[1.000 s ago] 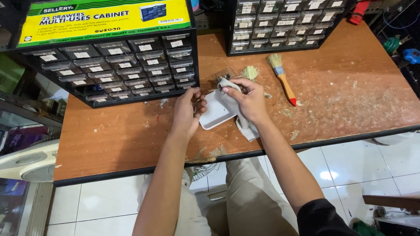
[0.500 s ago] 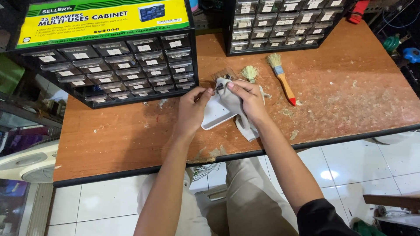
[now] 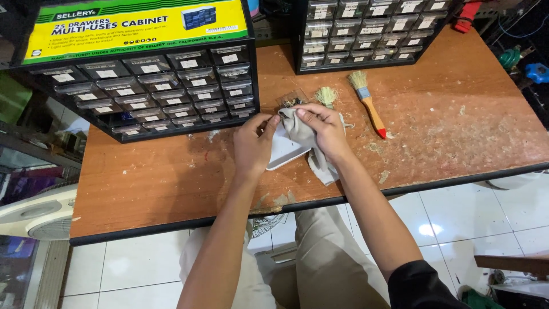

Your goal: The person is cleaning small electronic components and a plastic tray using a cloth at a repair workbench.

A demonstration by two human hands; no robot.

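Seen from above, a person sits at a worn orange-brown tabletop (image 3: pixel 457 131) with both forearms stretched forward. The left hand (image 3: pixel 253 144) steadies the near left edge of a small white tray (image 3: pixel 284 152) that lies flat on the wood. The right hand (image 3: pixel 323 127) presses a grey cloth (image 3: pixel 320 163) against the tray's far side, its fingers (image 3: pixel 303 113) pinching the fabric; the cloth's loose end trails toward the table's front edge. Just beyond the hands lies a small clear packet (image 3: pixel 291 98), beside a short tuft of bristles (image 3: pixel 326 95). A paintbrush (image 3: pixel 369 103) with an orange handle lies to the right. Two black drawer cabinets (image 3: pixel 154 86) stand at the back.
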